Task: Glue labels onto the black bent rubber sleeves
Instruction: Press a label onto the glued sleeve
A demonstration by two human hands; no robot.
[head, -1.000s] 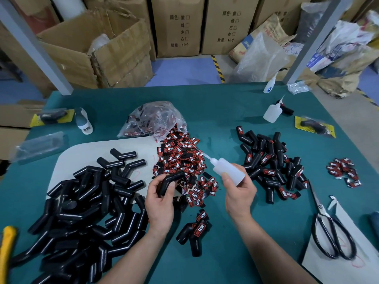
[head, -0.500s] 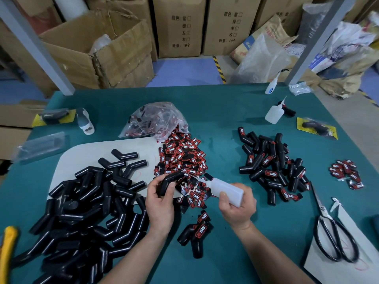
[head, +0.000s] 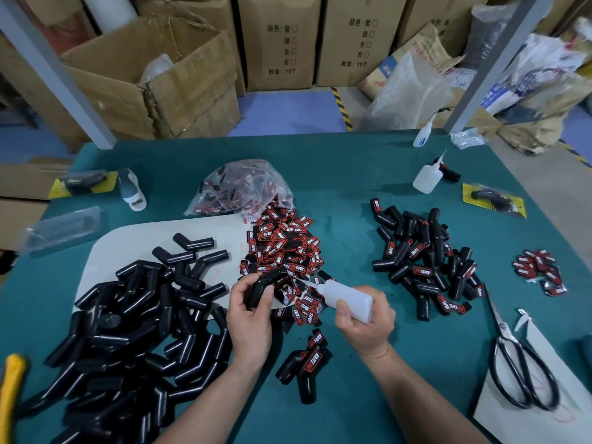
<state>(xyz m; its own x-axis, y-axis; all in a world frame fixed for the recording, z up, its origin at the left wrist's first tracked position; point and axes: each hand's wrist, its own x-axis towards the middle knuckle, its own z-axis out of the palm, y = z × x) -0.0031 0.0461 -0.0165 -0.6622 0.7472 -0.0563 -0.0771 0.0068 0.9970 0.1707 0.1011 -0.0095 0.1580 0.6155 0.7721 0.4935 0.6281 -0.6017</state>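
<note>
The left hand (head: 250,318) is holding a black bent rubber sleeve (head: 267,285) at the near edge of the label pile (head: 282,248), its fingers curling round the smooth, elbow-shaped tube. The right hand (head: 365,325) is gripping a white glue bottle (head: 347,298) just right of that edge, and the nozzle is pointing at the sleeve.

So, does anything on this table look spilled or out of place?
Only mildly: labels lie spilled out of the clear bag in a loose heap on the table. No glue puddle shows. The left hand holds a sleeve, the right hand the glue bottle.
</note>
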